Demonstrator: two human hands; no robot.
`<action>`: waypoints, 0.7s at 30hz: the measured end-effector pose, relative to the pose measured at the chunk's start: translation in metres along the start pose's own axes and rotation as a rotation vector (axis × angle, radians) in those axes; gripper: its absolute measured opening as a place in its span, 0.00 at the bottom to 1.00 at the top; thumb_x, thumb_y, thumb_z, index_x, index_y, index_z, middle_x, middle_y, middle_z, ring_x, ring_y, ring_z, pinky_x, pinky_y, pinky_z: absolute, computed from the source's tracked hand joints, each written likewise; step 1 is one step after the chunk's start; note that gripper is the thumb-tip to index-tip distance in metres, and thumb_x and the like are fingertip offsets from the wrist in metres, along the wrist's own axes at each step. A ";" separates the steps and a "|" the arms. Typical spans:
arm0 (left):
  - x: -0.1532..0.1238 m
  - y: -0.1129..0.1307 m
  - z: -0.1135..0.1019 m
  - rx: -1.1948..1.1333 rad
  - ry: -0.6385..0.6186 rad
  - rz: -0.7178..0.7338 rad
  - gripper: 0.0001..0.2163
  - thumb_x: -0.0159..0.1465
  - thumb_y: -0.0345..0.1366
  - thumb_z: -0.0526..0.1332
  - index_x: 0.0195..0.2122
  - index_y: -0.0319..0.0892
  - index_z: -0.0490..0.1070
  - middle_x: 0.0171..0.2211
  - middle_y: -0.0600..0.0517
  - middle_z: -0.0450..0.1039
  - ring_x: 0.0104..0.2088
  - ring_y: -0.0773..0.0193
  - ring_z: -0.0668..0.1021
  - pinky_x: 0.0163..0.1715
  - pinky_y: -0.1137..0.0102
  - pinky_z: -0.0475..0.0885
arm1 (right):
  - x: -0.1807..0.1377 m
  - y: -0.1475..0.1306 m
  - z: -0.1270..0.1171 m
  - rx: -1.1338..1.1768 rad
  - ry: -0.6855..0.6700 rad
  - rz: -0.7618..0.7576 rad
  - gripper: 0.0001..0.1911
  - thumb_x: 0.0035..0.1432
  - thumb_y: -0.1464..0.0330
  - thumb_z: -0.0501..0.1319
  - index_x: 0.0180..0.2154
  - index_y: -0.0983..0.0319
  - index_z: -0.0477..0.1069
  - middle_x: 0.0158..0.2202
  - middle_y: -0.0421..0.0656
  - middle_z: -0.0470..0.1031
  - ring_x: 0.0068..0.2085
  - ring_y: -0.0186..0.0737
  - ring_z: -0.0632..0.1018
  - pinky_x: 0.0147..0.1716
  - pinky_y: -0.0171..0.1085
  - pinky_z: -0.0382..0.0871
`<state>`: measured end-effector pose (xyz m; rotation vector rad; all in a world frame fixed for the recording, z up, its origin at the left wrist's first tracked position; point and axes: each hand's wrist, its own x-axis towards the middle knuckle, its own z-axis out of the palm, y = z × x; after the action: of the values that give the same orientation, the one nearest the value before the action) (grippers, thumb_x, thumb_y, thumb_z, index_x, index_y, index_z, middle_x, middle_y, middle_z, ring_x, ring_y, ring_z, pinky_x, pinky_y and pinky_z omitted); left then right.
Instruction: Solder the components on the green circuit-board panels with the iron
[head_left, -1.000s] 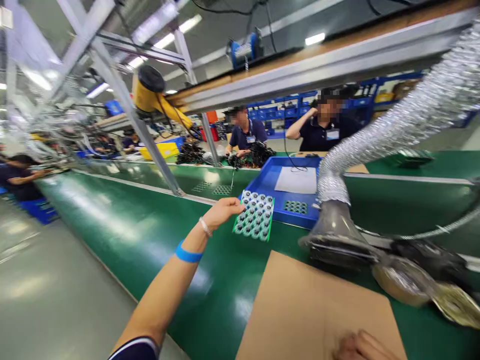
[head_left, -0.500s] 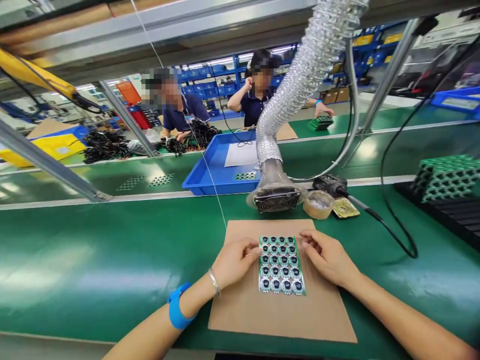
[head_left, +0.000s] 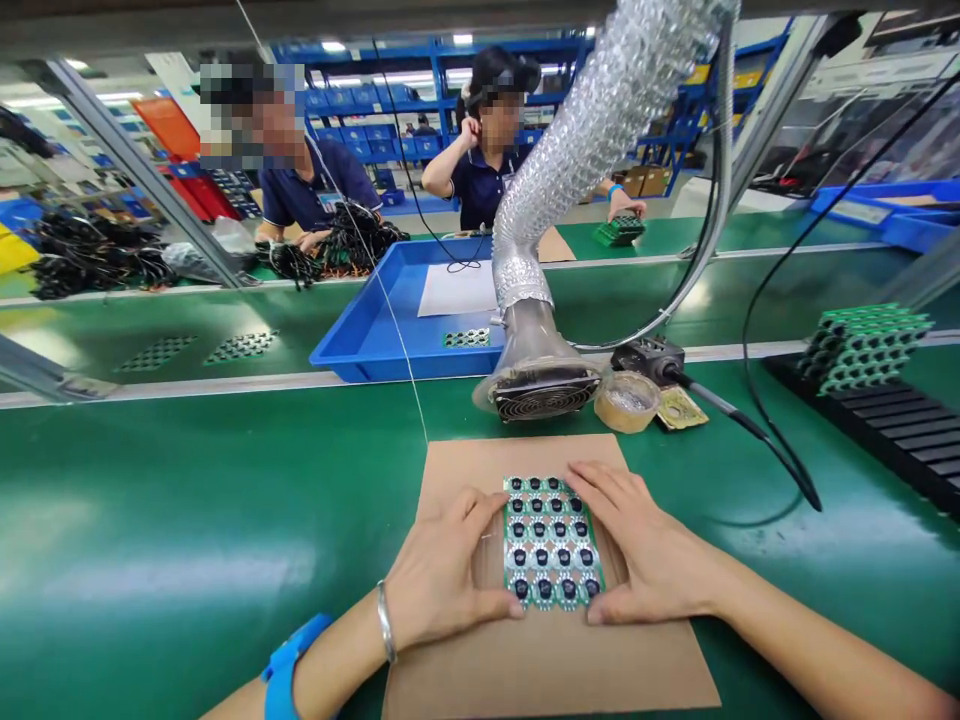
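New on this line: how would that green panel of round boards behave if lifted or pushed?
Probably stiff: the green panel lies flat between the left hand and right hand. Being thin, it would likely slide on the cardboard sheet, not roll. Bending might snap its joined boards.

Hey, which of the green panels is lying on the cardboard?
The panel between the left hand and right hand; the small panel lies in the blue tray, and the stack stands far right.

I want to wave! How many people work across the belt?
2. First person left, by the black cables; second person right of them, hand at ear. Others may be hidden.
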<state>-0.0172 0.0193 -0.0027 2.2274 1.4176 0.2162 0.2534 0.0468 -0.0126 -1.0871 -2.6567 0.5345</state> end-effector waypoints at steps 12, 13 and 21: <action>0.000 0.000 0.006 0.101 0.034 0.018 0.30 0.56 0.56 0.55 0.56 0.48 0.54 0.48 0.49 0.61 0.40 0.58 0.73 0.35 0.63 0.71 | -0.017 0.009 -0.023 -0.036 -0.032 0.110 0.62 0.33 0.46 0.66 0.64 0.63 0.41 0.63 0.55 0.46 0.62 0.61 0.48 0.56 0.56 0.49; 0.000 0.000 0.007 0.109 0.037 0.018 0.30 0.56 0.56 0.54 0.56 0.47 0.54 0.48 0.49 0.61 0.40 0.58 0.73 0.34 0.63 0.71 | -0.021 0.008 -0.027 -0.017 -0.079 0.092 0.64 0.30 0.46 0.67 0.64 0.62 0.41 0.64 0.54 0.45 0.62 0.63 0.47 0.56 0.57 0.49; -0.004 0.007 0.005 -0.018 0.105 0.052 0.28 0.57 0.52 0.56 0.54 0.44 0.56 0.46 0.47 0.63 0.40 0.57 0.72 0.38 0.62 0.70 | -0.018 -0.001 -0.055 0.122 0.148 0.175 0.08 0.58 0.64 0.56 0.33 0.61 0.71 0.32 0.44 0.72 0.35 0.39 0.74 0.35 0.39 0.68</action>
<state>-0.0112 0.0120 -0.0033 2.2692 1.4066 0.3666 0.2837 0.0473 0.0362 -1.2770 -2.3836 0.6149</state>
